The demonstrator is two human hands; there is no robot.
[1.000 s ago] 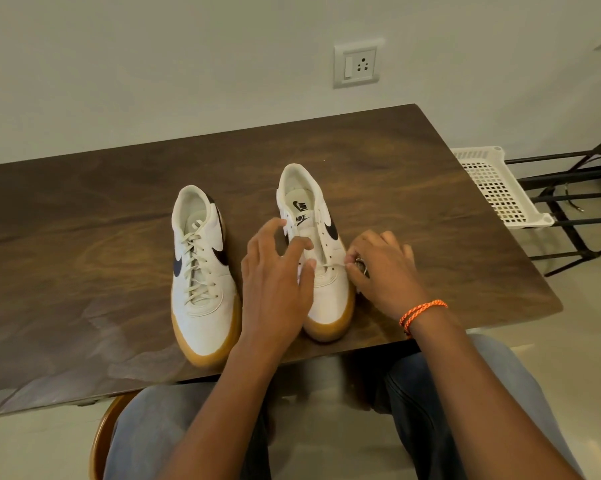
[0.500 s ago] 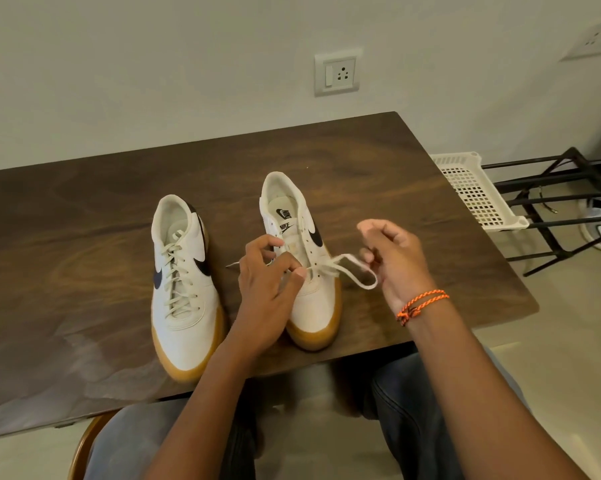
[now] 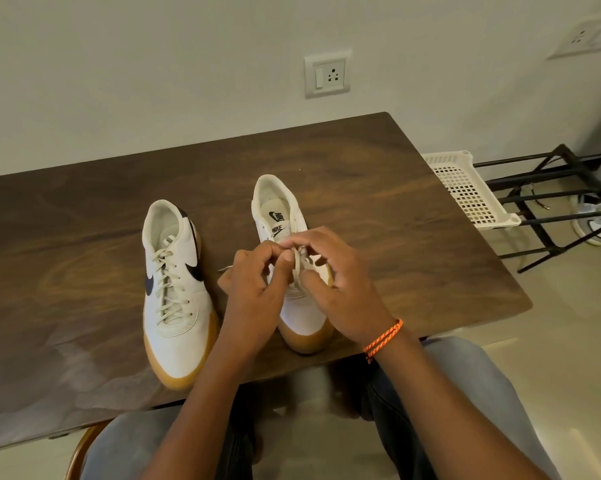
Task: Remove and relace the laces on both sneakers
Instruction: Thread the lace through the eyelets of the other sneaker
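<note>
2 white sneakers stand on the dark wooden table (image 3: 378, 188), toes at the lower edge. The left sneaker (image 3: 174, 289), left of centre, is fully laced. At centre, the left hand (image 3: 257, 289) and right hand (image 3: 340, 289) meet over the right sneaker (image 3: 285, 216), fingers curled, each pinching its cream lace (image 3: 297, 263). A white basket (image 3: 465, 188) sits at right.

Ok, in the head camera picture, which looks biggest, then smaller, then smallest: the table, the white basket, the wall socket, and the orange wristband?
From biggest to smallest, as they look:
1. table
2. white basket
3. wall socket
4. orange wristband
The wristband is nearest the camera and the socket farthest, so real sizes may differ.
</note>
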